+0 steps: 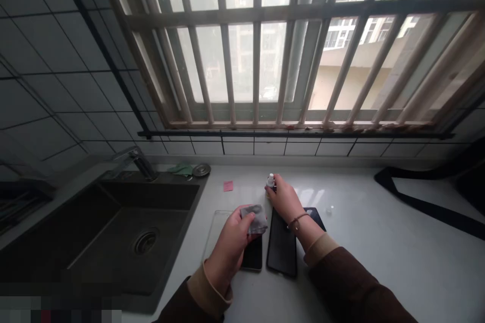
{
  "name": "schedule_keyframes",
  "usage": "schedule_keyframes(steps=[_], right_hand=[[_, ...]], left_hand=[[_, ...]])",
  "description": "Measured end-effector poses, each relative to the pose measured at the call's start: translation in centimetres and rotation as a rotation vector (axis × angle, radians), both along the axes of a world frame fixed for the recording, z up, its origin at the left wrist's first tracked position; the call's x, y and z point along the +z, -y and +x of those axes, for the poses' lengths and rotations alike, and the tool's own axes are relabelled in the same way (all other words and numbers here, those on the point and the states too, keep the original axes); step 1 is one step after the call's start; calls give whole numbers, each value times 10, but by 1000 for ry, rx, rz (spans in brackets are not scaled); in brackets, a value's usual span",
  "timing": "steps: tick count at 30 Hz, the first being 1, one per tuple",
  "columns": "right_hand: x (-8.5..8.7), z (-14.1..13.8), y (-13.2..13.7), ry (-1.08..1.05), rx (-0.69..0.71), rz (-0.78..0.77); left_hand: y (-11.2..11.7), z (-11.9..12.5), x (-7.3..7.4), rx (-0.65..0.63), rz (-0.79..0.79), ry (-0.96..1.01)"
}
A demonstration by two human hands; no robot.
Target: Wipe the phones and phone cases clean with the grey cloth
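My left hand (233,237) is closed on a folded grey cloth (254,218), pinched under the thumb. Below that hand lies a dark phone (253,255), partly covered by it. A clear phone case (216,224) rests on the counter to its left. My right hand (282,197) grips a small bottle with a white top (270,180), standing upright at the counter's far side. Under my right wrist sits a black phone or case (281,247), with another dark flat item (316,216) partly hidden behind the forearm. A small clear cap (330,210) is off to the right.
A dark sink (182,242) with a faucet (143,164) is on the left. Beside it are a green cloth (182,169) and a metal drain strainer (201,170). A pink sticky note (228,185) lies on the white counter (379,262). A black strap (420,207) is at right.
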State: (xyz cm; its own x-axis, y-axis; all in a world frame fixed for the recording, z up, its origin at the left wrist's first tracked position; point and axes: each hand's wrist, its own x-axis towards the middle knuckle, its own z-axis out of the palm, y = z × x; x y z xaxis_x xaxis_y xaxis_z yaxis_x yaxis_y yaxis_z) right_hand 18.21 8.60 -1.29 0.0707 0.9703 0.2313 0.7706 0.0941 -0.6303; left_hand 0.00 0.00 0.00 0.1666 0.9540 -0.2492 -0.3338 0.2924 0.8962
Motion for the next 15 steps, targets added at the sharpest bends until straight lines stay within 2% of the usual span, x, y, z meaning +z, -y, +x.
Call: schedule_keyframes(steps=[11,15], right_hand=[[-3,1,1,9,8,-16],[10,8,6,-28,23,62]], left_hand=[[-1,2,-1,86,-46,108],[-1,1,-2,115,-45,134]])
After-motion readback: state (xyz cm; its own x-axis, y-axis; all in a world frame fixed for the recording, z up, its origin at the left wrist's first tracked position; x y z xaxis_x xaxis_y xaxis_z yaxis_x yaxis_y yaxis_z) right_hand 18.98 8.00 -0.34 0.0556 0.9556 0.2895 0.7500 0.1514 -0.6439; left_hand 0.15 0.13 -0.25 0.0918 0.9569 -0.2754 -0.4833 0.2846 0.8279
